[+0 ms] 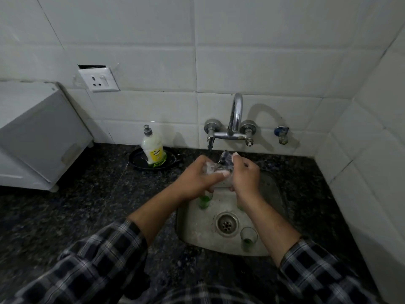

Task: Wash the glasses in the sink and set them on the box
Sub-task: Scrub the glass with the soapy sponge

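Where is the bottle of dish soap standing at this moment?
In the head view the soap bottle stands in a black dish on the dark counter, left of the tap, near the tiled wall.

Over the sink's far edge: left hand and right hand both grip soapy glass, below tap. In sink: far-left glass, near-right glass, both green-bottomed. Soap bottle behind-left of sink; white box farther left.
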